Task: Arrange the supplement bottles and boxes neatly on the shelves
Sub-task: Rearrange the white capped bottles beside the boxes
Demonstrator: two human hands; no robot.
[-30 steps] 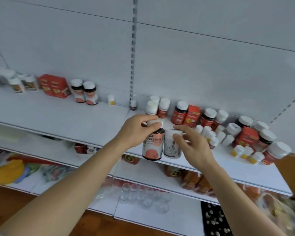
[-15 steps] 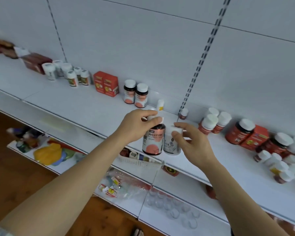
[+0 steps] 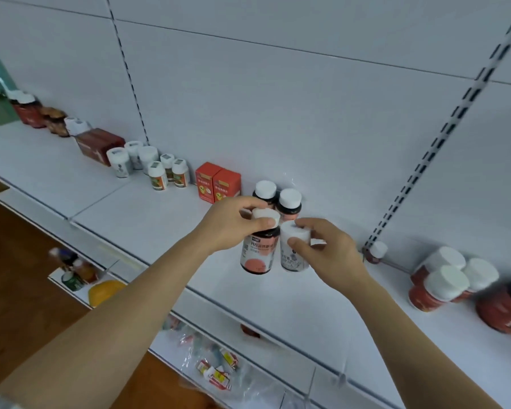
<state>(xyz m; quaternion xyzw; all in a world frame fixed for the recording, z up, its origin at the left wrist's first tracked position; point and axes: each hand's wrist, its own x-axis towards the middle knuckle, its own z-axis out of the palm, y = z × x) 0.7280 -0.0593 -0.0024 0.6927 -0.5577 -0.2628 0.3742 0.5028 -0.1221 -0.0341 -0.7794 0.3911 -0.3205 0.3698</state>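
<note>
My left hand (image 3: pixel 229 224) grips the white cap of a dark bottle with a pink label (image 3: pixel 258 252), held above the white shelf (image 3: pixel 148 219). Beside it, my right hand (image 3: pixel 325 249) holds a white bottle (image 3: pixel 292 250) by its top. The two bottles hang side by side and touch. Just behind them two matching dark bottles with white caps (image 3: pixel 279 199) stand at the back wall. Left of those stand two red boxes (image 3: pixel 217 184), then several small white bottles (image 3: pixel 148 165).
Red bottles with white caps (image 3: pixel 443 281) cluster at the right of the shelf, with a small bottle (image 3: pixel 375 252) by the slotted upright. A dark red box (image 3: pixel 99 144) and more jars stand far left. Lower shelves hold packets (image 3: pixel 216 370) and a yellow item (image 3: pixel 104 290).
My view has swung left along the shelf. Both hands carried their bottles leftward, from the red cluster to just in front of the two dark bottles.
</note>
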